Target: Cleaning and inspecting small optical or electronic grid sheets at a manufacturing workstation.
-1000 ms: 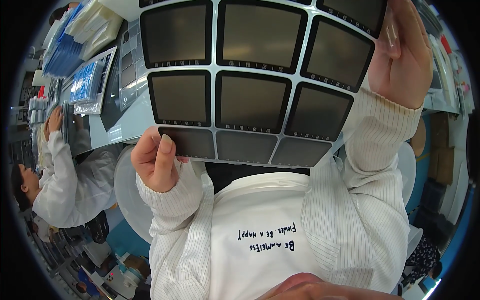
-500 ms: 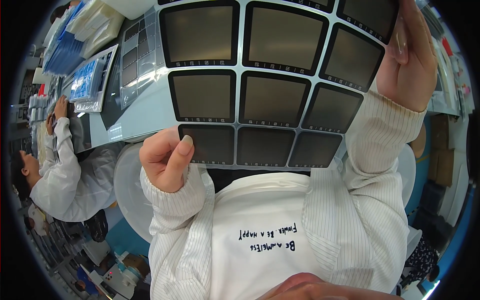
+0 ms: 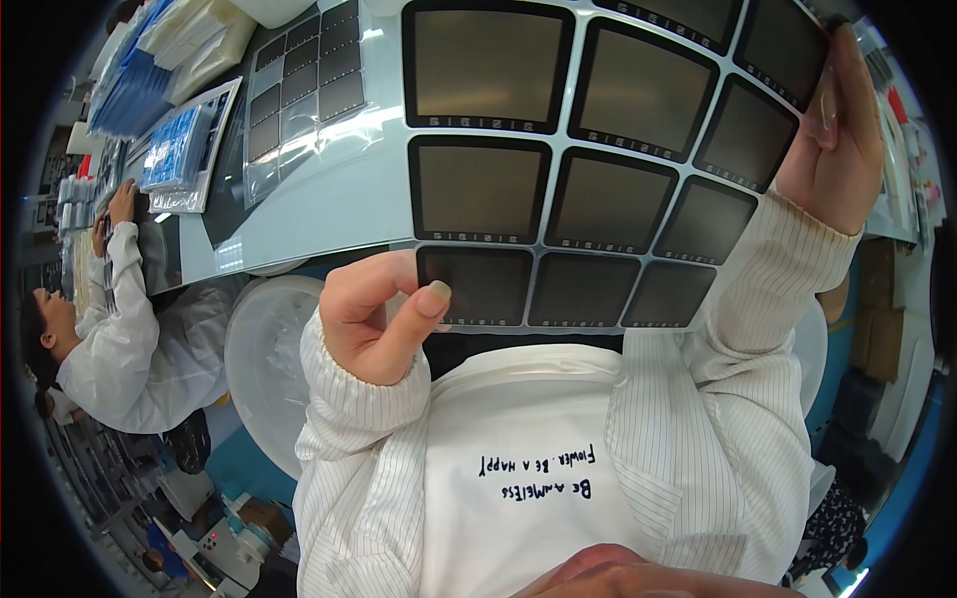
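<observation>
A large clear sheet (image 3: 613, 199) with rows of dark, black-bordered rectangular panels is held up and tilted before my chest. My left hand (image 3: 374, 324) pinches its near left corner, thumb on top of the panel there. Along the far right edge, my right hand (image 3: 842, 149) grips the sheet with its fingers stretched up the side; some fingertips are hidden by the sheet. Another similar paneled sheet (image 3: 304, 85) lies flat on the table, to the left of the held one.
The pale glass-topped table (image 3: 309, 214) spreads beyond my left hand. At its far left are stacked blue and cream packets (image 3: 159, 65) and a blue-filled clear bag (image 3: 177, 149). A white round bin (image 3: 269, 369) stands near my left elbow. A co-worker in white (image 3: 150, 349) sits at left.
Both hands have shifted right with the sheet, the left hand more than the right. More of the table and of the lying sheet now shows at left.
</observation>
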The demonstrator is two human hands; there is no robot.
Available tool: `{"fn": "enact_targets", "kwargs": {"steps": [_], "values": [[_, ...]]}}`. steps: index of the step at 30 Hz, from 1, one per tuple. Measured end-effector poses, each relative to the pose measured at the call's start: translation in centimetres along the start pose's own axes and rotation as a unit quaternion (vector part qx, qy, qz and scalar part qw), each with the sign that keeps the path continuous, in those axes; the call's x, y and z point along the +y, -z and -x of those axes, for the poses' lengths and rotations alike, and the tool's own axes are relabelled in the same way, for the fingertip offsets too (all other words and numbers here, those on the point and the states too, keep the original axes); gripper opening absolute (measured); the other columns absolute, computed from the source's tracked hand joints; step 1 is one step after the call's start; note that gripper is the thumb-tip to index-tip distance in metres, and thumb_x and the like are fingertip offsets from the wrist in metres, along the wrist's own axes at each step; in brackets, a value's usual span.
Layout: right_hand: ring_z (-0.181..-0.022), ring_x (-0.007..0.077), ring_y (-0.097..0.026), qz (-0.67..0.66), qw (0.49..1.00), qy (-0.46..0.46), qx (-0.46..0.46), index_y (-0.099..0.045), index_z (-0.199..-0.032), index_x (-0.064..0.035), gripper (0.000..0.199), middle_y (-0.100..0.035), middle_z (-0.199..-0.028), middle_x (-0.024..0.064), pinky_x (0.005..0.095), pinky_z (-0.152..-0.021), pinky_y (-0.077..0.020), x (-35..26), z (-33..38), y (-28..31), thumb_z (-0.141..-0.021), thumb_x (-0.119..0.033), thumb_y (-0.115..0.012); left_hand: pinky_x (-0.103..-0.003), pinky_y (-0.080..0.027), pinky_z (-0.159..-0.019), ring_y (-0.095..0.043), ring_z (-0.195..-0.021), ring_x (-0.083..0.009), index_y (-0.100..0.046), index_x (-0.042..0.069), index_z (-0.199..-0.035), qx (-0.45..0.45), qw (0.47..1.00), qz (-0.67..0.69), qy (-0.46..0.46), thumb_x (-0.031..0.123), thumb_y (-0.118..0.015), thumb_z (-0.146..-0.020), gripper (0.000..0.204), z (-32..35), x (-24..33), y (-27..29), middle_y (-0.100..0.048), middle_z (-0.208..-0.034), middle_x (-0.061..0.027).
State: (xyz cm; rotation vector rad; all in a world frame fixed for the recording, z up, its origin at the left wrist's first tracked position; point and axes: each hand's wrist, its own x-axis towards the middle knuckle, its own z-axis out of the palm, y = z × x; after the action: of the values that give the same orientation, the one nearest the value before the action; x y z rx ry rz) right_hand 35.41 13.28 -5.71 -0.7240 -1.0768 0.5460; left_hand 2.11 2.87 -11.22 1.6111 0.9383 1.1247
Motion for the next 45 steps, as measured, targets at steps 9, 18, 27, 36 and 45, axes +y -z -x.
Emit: {"fn": "enact_targets", "kwargs": {"steps": [9,18,27,36,45], "values": [[-0.081,0.0043,-0.061,-0.039,0.998,-0.016,0.042,-0.060,-0.119,0.0042,0.028,-0.064,-0.116,0.0136,0.0095,-0.049,-0.0340,-0.1,-0.7,1.3,-0.095,-0.008,-0.052,-0.021,-0.044,-0.048,-0.057,-0.050,-0.0117,-0.055,0.001,-0.070,-0.023,1.000,-0.002,-0.011,0.019,-0.060,-0.091,0.028,-0.2,-0.4,-0.4,-0.065,-0.067,-0.0099],[-0.052,0.0048,-0.034,-0.050,0.997,-0.016,0.059,-0.060,-0.117,0.0069,0.027,-0.066,-0.101,0.0089,0.0115,-0.051,-0.0318,-0.3,-0.7,1.0,-0.094,-0.006,-0.053,-0.021,-0.045,-0.048,-0.058,-0.050,-0.0106,-0.065,-0.002,-0.080,0.010,1.000,0.003,-0.007,0.009,-0.065,-0.087,0.013,-0.5,-0.1,-0.5,-0.066,-0.067,-0.0077],[-0.053,0.0057,-0.038,-0.017,0.987,0.005,0.161,-0.062,-0.115,0.0062,0.026,-0.065,-0.088,0.0071,0.0107,-0.060,-0.0357,-0.9,-1.3,-1.8,-0.092,-0.004,-0.058,-0.018,-0.043,-0.045,-0.057,-0.048,-0.0092,-0.065,-0.004,-0.077,0.046,0.998,0.014,-0.034,0.001,-0.069,-0.082,0.009,-1.1,-0.2,-0.2,-0.066,-0.067,-0.0088],[-0.058,0.0056,-0.044,0.008,0.998,0.015,0.065,-0.060,-0.118,0.0072,0.028,-0.065,-0.081,0.0074,0.0135,-0.077,-0.0399,0.4,-3.4,1.8,-0.094,-0.007,-0.055,-0.018,-0.042,-0.045,-0.055,-0.046,-0.0084,-0.066,-0.003,-0.078,0.069,0.996,0.027,-0.046,0.002,-0.070,-0.083,0.008,-1.5,-0.1,-0.1,-0.067,-0.069,-0.0086],[-0.040,0.0025,-0.031,-0.050,0.994,-0.033,0.086,-0.060,-0.083,-0.0064,0.020,-0.036,-0.047,-0.0062,0.0152,-0.042,-0.0240,-1.8,-2.4,-5.0,-0.098,-0.017,-0.051,-0.018,-0.042,-0.044,-0.055,-0.046,-0.0086,-0.065,-0.003,-0.080,0.098,0.992,0.028,-0.077,0.008,-0.069,-0.085,0.013,-1.5,-0.3,0.7,-0.069,-0.073,-0.0106]]}}
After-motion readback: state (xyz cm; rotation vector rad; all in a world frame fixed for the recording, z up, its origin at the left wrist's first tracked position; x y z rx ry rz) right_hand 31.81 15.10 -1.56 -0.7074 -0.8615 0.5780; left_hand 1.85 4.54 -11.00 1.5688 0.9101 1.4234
